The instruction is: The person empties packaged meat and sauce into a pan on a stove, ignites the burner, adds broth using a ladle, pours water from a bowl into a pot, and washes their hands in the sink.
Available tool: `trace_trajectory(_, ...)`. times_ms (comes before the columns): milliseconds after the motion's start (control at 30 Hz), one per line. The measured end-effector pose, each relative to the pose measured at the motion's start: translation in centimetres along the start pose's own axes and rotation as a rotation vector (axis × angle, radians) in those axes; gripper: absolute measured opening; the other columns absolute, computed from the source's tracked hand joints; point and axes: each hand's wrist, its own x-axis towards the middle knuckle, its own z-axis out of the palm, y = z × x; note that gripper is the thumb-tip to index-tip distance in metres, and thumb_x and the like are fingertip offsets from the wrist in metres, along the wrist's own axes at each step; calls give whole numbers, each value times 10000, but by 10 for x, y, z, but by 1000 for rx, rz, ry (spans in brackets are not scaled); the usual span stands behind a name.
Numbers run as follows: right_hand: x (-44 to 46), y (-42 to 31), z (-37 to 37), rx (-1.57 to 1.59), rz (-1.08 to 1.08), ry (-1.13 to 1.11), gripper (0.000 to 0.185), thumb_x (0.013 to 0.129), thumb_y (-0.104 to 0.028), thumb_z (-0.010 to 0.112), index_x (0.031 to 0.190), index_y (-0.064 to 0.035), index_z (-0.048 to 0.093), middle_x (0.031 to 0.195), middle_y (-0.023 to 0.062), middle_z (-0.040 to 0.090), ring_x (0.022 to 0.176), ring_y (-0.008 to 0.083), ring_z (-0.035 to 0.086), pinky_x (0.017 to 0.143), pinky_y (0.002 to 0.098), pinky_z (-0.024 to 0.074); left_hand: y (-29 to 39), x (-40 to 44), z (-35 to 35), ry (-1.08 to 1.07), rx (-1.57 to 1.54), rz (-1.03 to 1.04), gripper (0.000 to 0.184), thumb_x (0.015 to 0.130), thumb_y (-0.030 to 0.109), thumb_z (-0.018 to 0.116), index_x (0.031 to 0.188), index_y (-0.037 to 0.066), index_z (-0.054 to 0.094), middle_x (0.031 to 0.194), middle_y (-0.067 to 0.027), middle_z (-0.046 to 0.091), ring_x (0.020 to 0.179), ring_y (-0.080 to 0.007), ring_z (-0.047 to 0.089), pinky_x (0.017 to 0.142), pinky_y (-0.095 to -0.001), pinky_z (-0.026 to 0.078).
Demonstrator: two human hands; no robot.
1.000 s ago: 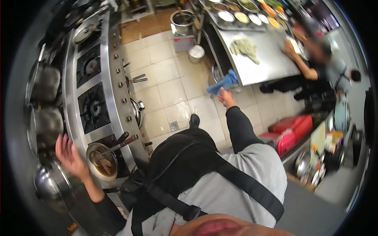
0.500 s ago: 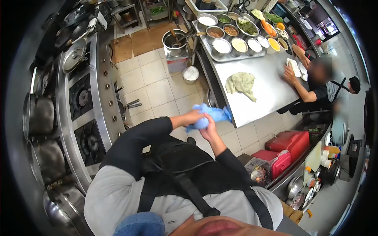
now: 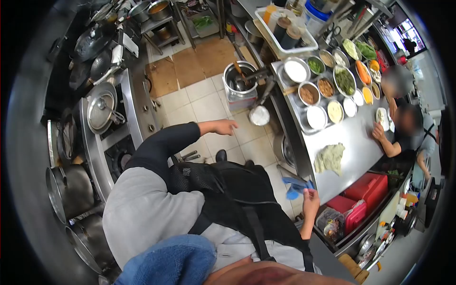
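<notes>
My left hand point(image 3: 224, 127) is raised over the tiled floor, holding nothing, its fingers loosely apart. My right hand point(image 3: 311, 200), lower right, pinches a thin blue cloth point(image 3: 295, 187) that hangs beside the front corner of the steel table point(image 3: 354, 137). A crumpled pale green cloth point(image 3: 329, 159) lies on that table, above my right hand in the view. Along the table's far part stands a tray of metal bowls, among them one of white contents point(image 3: 296, 70) and one of leafy greens point(image 3: 344, 80).
The stove point(image 3: 102, 164) runs along the left, with a lidded pan point(image 3: 101, 108) on it. A pot point(image 3: 239, 78) and a white tub point(image 3: 259, 115) stand between stove and table. Red containers point(image 3: 365, 192) sit at right. A co-worker's hand point(image 3: 378, 132) is at the table's right side.
Both hands held the blue cloth half a second ago; now my left hand has let go and moved up. My right hand has carried the cloth to the right and down. The view has shifted.
</notes>
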Motion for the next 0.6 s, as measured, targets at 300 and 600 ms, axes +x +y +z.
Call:
trace_trajectory(300, 99, -128, 50, -465, -124, 189, 689, 813, -360, 708, 1288, 77, 466, 1274, 290, 505, 1243, 401, 450, 1035, 434, 370, -177, -82, -76, 778, -364, -302, 330, 766, 128, 633, 1085, 47, 609, 846, -103, 659, 791, -215, 627, 711, -325, 488)
trace_trajectory(600, 155, -168, 106, -870, 166, 69, 626, 815, -488, 639, 1065, 83, 579, 1012, 284, 643, 956, 427, 626, 837, 474, 493, -301, -112, -105, 484, -360, -682, 380, 734, 163, 671, 1086, 34, 610, 1029, -142, 657, 969, -277, 612, 849, -365, 472)
